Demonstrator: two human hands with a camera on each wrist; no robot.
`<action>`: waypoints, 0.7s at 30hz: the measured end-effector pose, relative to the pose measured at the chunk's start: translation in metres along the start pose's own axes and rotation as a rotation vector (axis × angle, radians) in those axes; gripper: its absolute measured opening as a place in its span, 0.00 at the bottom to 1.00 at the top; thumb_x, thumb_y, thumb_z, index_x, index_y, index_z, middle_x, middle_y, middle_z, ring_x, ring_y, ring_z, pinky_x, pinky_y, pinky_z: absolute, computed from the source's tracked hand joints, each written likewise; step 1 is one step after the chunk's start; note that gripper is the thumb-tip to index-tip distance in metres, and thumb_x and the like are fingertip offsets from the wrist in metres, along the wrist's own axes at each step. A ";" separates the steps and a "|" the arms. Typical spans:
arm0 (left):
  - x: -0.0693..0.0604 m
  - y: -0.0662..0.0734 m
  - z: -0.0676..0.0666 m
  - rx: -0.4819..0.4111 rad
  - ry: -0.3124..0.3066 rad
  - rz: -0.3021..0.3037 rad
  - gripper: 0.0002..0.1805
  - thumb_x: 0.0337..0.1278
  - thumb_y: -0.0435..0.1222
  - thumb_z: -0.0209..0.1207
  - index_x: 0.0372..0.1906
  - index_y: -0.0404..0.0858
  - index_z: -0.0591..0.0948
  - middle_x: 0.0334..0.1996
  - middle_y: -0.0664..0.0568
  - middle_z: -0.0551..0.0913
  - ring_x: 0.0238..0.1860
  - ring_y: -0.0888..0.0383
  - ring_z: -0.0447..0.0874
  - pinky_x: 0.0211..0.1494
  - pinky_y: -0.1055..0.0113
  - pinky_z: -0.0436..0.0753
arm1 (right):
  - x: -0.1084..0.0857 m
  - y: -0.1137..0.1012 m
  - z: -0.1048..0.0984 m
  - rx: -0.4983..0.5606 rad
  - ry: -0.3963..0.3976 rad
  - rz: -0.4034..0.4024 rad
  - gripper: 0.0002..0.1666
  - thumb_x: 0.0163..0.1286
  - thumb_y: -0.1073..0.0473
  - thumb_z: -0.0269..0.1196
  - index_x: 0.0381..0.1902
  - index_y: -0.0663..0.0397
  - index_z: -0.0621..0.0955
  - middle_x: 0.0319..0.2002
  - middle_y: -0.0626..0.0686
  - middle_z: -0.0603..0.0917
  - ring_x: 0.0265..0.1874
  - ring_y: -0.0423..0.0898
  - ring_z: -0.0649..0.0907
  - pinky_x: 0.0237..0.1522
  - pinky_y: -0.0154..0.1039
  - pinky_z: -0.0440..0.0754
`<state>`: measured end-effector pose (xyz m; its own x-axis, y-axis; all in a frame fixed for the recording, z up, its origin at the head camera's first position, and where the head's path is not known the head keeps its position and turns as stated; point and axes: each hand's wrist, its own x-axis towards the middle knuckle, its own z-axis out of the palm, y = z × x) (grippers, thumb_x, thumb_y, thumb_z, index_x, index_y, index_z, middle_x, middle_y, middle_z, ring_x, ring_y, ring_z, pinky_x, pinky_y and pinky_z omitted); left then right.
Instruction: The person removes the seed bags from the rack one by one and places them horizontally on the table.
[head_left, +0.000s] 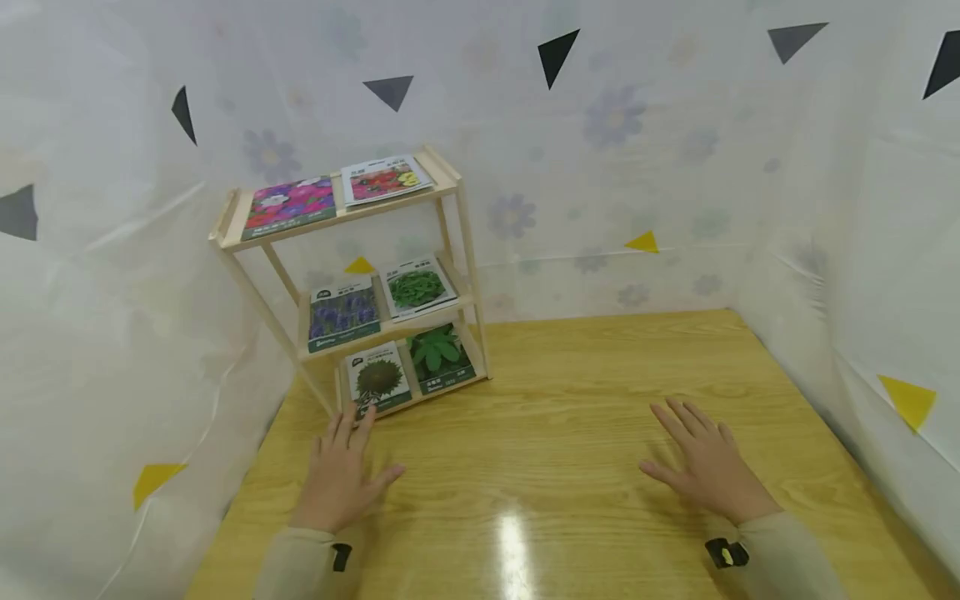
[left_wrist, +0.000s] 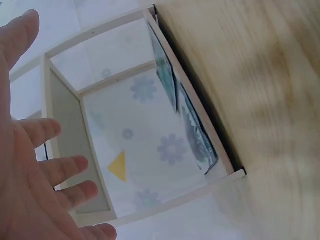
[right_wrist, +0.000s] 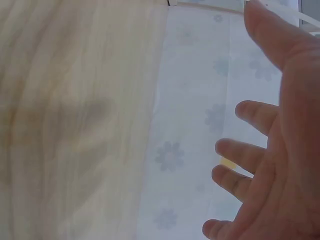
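Note:
My left hand is spread in front of the wooden shelf's lower left corner, holding nothing. My right hand, also with fingers spread and nothing in it, hovers over the right part of the table. The three-tier wooden shelf carries several seed packets. Pink-purple flowers and a red-yellow flower packet lie on top. A purple-flower packet and a green-leaf packet are on the middle tier. Below sit a brownish round-flower packet and a dark green leaf packet.
The yellow wood-grain table extends to the right of the shelf. Pale flowered sheeting encloses the back and both sides, with black, grey and yellow triangles on it. A light reflection shows on the table's front middle.

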<state>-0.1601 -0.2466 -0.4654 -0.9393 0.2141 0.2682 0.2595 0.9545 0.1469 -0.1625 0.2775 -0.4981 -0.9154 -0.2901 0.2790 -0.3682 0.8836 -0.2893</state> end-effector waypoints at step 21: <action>0.035 -0.028 -0.078 0.070 0.411 0.278 0.49 0.59 0.66 0.50 0.69 0.28 0.64 0.59 0.29 0.70 0.57 0.32 0.70 0.56 0.37 0.70 | 0.075 -0.056 -0.022 0.005 0.189 -0.346 0.39 0.63 0.47 0.67 0.66 0.62 0.71 0.61 0.60 0.75 0.56 0.57 0.78 0.54 0.54 0.77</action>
<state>-0.1823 -0.2818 -0.3861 -0.6670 0.3767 0.6428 0.4587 0.8875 -0.0441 -0.2071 0.2142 -0.4413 -0.6910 -0.4977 0.5242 -0.6514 0.7432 -0.1530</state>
